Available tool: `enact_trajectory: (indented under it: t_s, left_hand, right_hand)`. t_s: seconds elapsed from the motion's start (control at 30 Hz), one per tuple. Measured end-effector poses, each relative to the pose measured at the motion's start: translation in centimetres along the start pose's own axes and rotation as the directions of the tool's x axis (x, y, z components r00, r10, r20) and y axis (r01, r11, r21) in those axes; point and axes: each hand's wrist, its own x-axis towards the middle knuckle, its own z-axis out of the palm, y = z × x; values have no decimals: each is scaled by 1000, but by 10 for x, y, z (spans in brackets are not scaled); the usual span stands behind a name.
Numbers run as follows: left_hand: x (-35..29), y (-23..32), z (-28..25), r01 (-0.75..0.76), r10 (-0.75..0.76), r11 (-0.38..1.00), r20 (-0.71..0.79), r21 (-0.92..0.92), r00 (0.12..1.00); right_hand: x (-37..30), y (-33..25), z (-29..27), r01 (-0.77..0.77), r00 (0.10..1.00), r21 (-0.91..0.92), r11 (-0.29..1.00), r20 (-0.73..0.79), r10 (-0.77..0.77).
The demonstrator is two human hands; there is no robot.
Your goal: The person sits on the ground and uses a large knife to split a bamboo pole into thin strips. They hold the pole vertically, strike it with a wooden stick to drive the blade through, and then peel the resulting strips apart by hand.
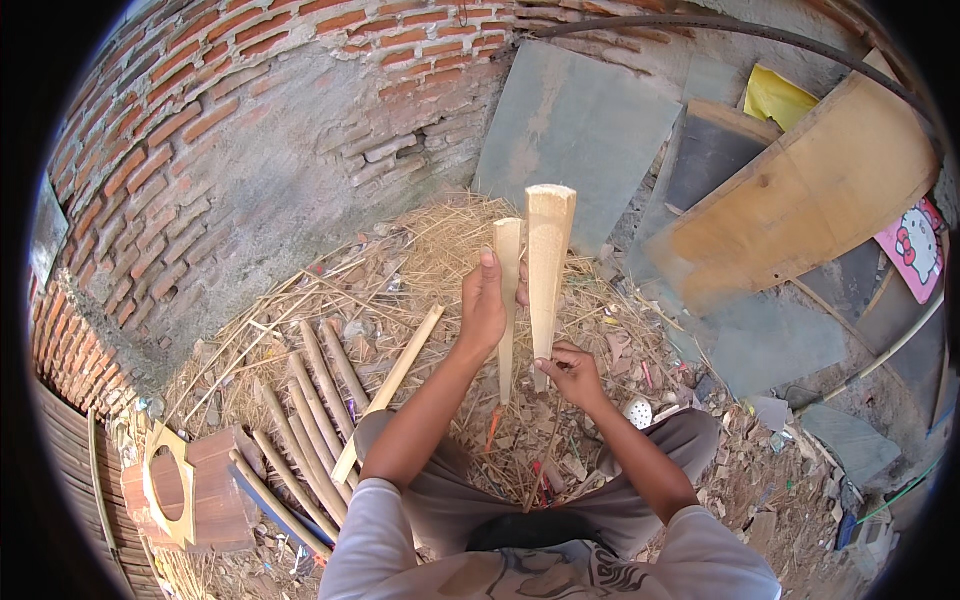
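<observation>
Two pale wooden strips, which look like split bamboo, stand upright side by side before me. My left hand (484, 308) is closed around the narrower strip (507, 250), thumb raised along its edge. Its fingertips show between the two strips, close to the wider one; whether they touch it I cannot tell. With thumb and fingers, my right hand (573, 376) pinches the narrow lower end of the wider strip (547, 255), whose rough cut end points up. Below the narrower strip, an orange object (494, 428) lies on the littered ground between my legs.
Several round poles (318, 400) lie at my left, beside a long pale strip (400, 375) leaning by my knee. A brown board (210, 485) carries a cut-out frame (160, 480). Straw (440, 235) covers the ground. Grey sheets (590, 120) and a tan panel (800, 190) lean right of the brick wall (250, 130).
</observation>
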Motion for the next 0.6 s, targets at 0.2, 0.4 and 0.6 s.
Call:
enact_trajectory:
  t_s: [0.2,0.4,0.6]
  left_hand:
    - [7,2,-1,-57,56,998,78,7,995]
    - [3,-14,-7,28,-28,998,0,55,1000]
    - [4,-49,-11,23,-33,995,100,101,994]
  right_hand:
    - [-9,30,17,4,995,60,998,97,-9]
    - [-10,59,30,-160,976,113,981,167,140]
    - [-19,96,40,-230,953,17,973,206,221]
